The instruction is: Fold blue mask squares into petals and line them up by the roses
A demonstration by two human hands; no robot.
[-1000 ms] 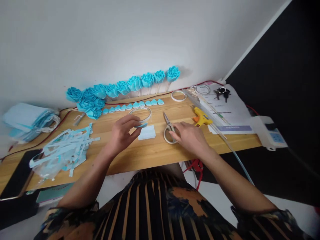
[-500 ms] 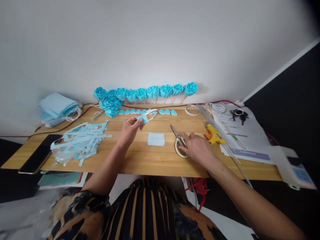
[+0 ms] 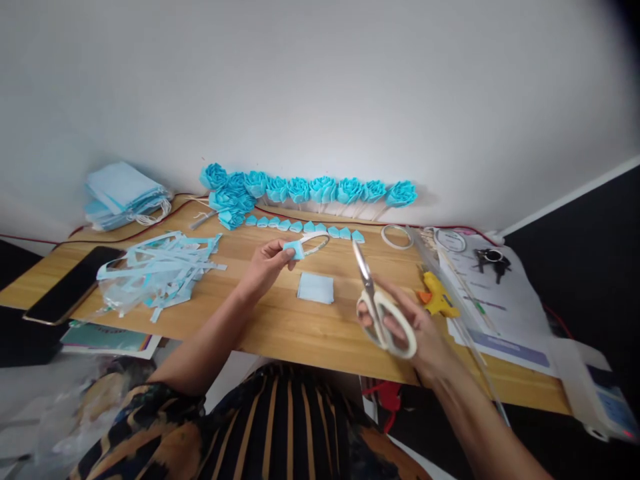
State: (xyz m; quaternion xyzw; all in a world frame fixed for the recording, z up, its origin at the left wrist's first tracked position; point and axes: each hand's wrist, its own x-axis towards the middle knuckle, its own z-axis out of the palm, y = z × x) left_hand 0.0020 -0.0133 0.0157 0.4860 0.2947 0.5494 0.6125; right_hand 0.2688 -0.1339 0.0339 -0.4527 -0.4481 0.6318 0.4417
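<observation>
Between the thumb and fingers of my left hand [image 3: 267, 267] is a small folded blue piece [image 3: 294, 250]. A thin roll of white tape [image 3: 316, 244] hangs from the piece's right side. My right hand [image 3: 420, 327] grips white-handled scissors [image 3: 383, 320] raised above the table, fingers in the loops and blades pointing away from me. A stack of pale blue rectangles [image 3: 316, 287] lies between the hands. Behind them runs a row of small folded blue pieces [image 3: 284, 227], partly covered by the tape roll.
Blue fabric-like flowers [image 3: 323, 189] lean along the wall. Left are a heap of cut strips [image 3: 160, 270], a phone [image 3: 73, 287] and stacked masks [image 3: 123, 190]. Right are a yellow glue gun [image 3: 439, 295], another tape roll [image 3: 397, 237], keys [image 3: 493, 260] and papers [image 3: 510, 313].
My right hand has closed on the scissors and lifted them off the table. My left hand still holds the folded piece with the tape roll. The view has shifted slightly.
</observation>
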